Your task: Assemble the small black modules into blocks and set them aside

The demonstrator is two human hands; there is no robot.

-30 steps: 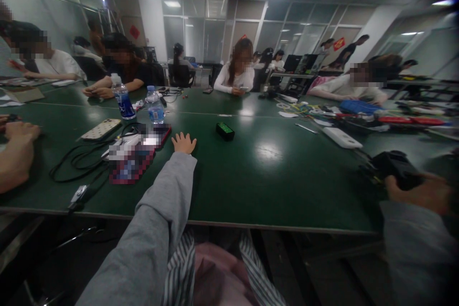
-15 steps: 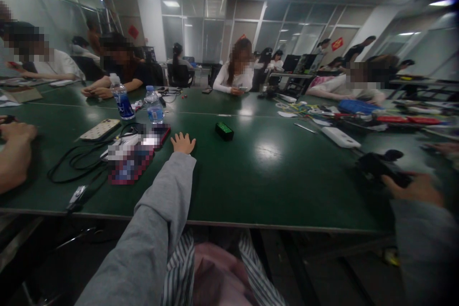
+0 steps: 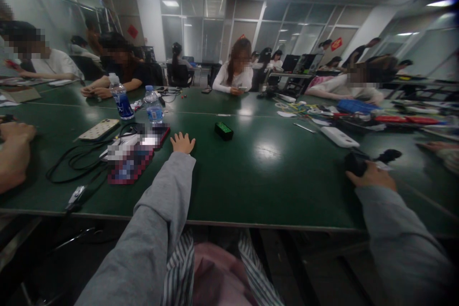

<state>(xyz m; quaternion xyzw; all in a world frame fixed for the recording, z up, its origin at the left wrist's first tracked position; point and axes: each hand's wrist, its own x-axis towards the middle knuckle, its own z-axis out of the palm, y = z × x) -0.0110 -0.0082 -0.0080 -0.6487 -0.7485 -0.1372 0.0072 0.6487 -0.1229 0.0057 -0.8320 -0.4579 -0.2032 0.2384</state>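
My left hand (image 3: 183,143) lies flat and open on the green table (image 3: 251,172), fingers spread, just right of a blurred pile of phones and cables (image 3: 132,155). A small black box with a green top (image 3: 224,130) sits a little beyond it to the right. My right hand (image 3: 371,176) is at the right side of the table, closed on a black device (image 3: 358,161) whose far end sticks out to the right.
Two water bottles (image 3: 122,98) and a phone (image 3: 99,129) stand at the left. A white power strip (image 3: 340,136), red and blue tools (image 3: 358,107) lie at the right. Several people sit around the table; another person's arm (image 3: 14,153) rests at the left edge.
My right hand has moved left and inward across the table with the black device. My left hand has stayed still.
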